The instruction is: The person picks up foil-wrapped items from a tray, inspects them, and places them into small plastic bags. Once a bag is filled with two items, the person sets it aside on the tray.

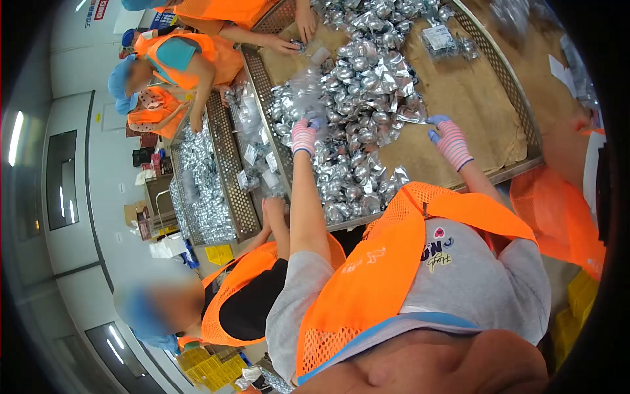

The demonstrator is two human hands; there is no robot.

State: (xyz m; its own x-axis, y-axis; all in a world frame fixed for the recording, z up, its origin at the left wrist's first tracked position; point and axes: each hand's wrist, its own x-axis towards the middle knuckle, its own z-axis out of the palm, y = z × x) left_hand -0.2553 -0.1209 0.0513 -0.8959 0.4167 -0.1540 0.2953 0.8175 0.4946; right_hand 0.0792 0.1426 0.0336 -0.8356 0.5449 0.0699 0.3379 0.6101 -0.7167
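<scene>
Hands: 2, both in striped gloves. Left hand (305, 136): fingers partly curled at the left part of the heap; cannot tell whether they grip anything. Right hand (453, 143): thumb and a finger stand apart, tips by the edge of 1 foil packet (413, 118); hold uncertain. Silver packets (357, 98): 1 heap, too many to count, in the perforated tray (504, 69). Labelled clear bag (440, 38): 1, right of the heap. Co-worker's hands (306, 25) at far left edge: 2, bare.
</scene>
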